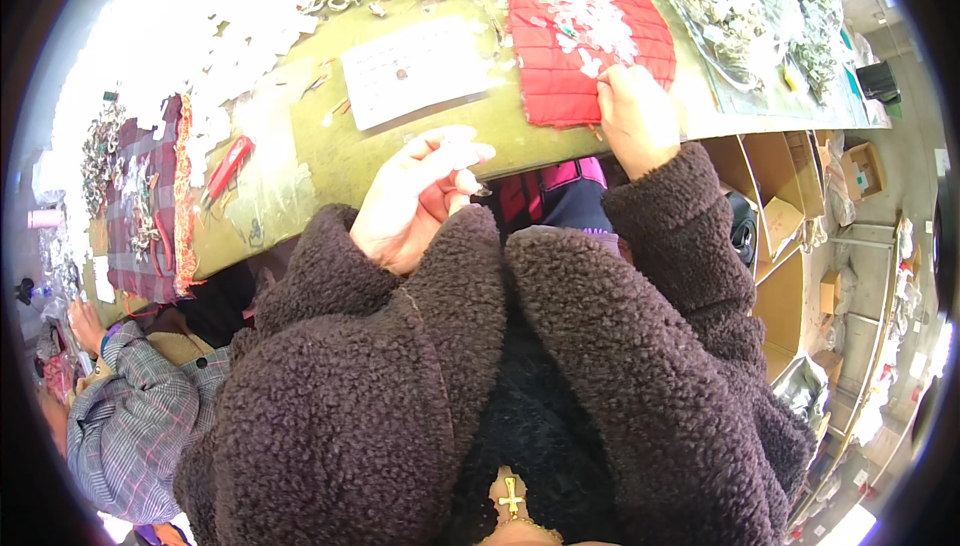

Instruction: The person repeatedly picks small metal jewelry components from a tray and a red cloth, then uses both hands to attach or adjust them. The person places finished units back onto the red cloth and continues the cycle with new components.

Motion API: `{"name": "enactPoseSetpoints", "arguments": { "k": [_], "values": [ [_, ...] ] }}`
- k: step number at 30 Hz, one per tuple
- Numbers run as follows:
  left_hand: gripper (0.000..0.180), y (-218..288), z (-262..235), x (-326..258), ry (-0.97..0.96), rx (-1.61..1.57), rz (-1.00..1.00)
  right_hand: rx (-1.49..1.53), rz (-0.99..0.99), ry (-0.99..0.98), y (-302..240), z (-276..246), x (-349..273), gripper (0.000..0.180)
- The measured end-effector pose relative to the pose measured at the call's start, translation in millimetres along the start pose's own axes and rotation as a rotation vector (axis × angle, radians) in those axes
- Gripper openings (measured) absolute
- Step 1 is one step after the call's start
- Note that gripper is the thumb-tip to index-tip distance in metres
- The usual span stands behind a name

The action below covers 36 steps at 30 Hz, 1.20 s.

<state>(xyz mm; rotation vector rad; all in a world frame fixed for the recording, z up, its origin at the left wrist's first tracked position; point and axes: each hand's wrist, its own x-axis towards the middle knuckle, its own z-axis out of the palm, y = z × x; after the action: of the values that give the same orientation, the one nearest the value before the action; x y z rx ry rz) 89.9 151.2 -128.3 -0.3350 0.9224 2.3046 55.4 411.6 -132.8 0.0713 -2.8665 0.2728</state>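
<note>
My left hand [405, 201] is raised at the near edge of the table, with its fingers closed in a pinch on a small white piece [460, 154]. Something small and dark shows below the fingertips; what it is I cannot make out. On a red quilted cloth [555, 91] lies a heap of small white pieces [585, 11]. My right hand [638, 116] rests at the near right part of this cloth, fingers curled together by the heap. Whatever those fingers hold, if anything, is hidden.
A white paper sheet [415, 71] lies left of the red cloth. Farther left are a red-handled tool [230, 168] and a plaid cloth [132, 216], with a person in a checked sleeve [150, 416] nearby. Clear bags [745, 16] of greyish pieces stand right, above cardboard boxes [780, 181].
</note>
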Motion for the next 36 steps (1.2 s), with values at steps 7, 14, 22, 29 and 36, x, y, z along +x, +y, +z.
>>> {"name": "enactPoseSetpoints", "arguments": {
  "k": [7,14,22,29,36],
  "values": [
    [0.022,-4.5,-10.2,-2.1,-0.203,-0.025,0.013,0.919,-0.133,-0.122,-60.2,-25.7,-21.9,0.014],
    [0.019,-4.4,-16.4,-12.8,-0.252,0.036,0.018,0.873,-0.306,-0.261,-100.0,-44.2,-24.5,0.013],
    [0.020,-4.8,-16.0,-15.2,-0.325,0.049,0.017,0.851,-0.433,-0.271,-98.8,-54.3,-26.6,0.012],
    [0.023,-6.2,-11.4,-18.4,-0.294,0.178,0.022,0.989,-0.275,-0.460,-95.5,-51.4,-28.8,0.007],
    [0.016,-10.0,-9.1,-13.4,-0.237,0.199,0.031,0.693,-0.492,-0.255,-89.4,-44.8,-35.7,0.008]
  ]
}}
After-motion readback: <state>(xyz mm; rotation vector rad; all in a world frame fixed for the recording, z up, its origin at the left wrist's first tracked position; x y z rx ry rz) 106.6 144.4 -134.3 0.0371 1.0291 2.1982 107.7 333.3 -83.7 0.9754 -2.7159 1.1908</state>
